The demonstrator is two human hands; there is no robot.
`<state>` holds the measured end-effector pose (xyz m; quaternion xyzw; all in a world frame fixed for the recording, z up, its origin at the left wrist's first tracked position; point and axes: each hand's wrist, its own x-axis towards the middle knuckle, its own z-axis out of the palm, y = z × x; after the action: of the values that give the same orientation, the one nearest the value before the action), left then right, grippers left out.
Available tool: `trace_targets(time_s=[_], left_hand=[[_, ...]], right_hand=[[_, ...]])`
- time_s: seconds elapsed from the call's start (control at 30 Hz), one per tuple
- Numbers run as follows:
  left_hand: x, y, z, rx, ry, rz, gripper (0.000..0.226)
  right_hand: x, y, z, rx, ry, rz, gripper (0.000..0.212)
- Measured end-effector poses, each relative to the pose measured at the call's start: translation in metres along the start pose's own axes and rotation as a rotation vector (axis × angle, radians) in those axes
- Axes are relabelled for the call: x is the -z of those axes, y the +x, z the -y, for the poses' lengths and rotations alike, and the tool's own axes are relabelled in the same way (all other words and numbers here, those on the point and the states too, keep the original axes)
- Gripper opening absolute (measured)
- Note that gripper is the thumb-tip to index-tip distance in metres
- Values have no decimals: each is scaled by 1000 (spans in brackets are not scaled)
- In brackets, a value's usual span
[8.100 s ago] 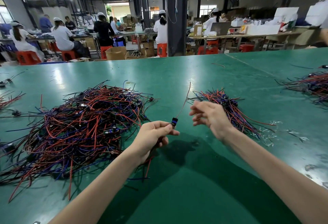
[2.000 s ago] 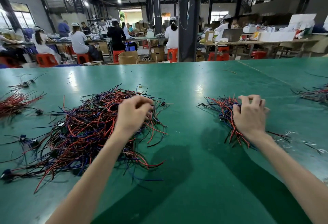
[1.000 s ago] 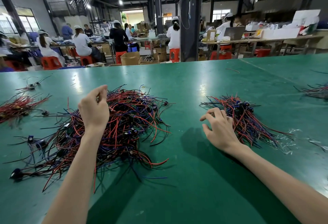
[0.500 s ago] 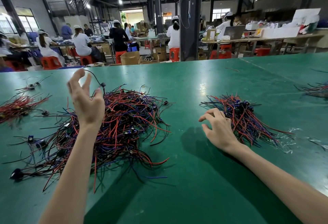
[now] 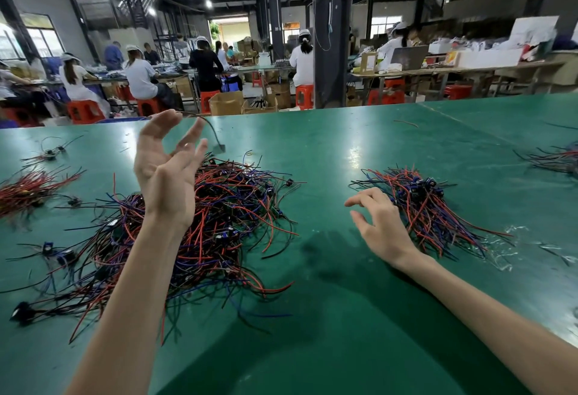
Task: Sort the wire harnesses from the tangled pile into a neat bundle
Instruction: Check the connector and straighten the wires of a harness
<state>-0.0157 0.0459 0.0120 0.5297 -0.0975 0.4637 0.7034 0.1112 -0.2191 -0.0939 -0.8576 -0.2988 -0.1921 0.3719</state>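
A big tangled pile (image 5: pixel 231 222) of red, blue and black wire harnesses lies on the green table (image 5: pixel 344 316), left of centre. My left hand (image 5: pixel 165 182) is raised above it with the fingers spread. One blurred harness (image 5: pixel 212 132) arcs from its top fingertip down to a small connector, and no pinch shows. The sorted bundle (image 5: pixel 434 207) lies to the right, its connectors together at the far end. My right hand (image 5: pixel 378 226) rests on the table at the bundle's left edge, fingers loosely curled and holding nothing.
A heap of red wires (image 5: pixel 28 188) lies at the left edge and another wire pile (image 5: pixel 556 157) at the far right. Loose connectors (image 5: pixel 53 251) lie left of the tangle. Clear plastic film (image 5: pixel 506 244) lies beside the bundle. People work at benches beyond the table.
My left hand left the tangle and rose with one harness trailing from its fingers, which have since spread. My right hand drew back from on top of the bundle to its left edge.
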Motion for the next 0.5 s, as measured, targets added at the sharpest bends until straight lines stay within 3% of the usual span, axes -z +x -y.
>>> trace_targets(time_s=[0.13, 0.3, 0.4, 0.5], left_hand=[[-11, -7, 0, 201, -322, 115, 38], [-33, -24, 13, 484, -502, 211, 33], [-47, -39, 24, 610, -551, 215, 32], [-56, -49, 34, 694, -558, 176, 25]], right_hand=[[2, 0, 9, 28, 203, -8, 14], [7, 2, 28, -224, 798, 84, 16], [14, 4, 35, -295, 1189, 275, 39], [18, 1, 41, -369, 1382, 532, 47]])
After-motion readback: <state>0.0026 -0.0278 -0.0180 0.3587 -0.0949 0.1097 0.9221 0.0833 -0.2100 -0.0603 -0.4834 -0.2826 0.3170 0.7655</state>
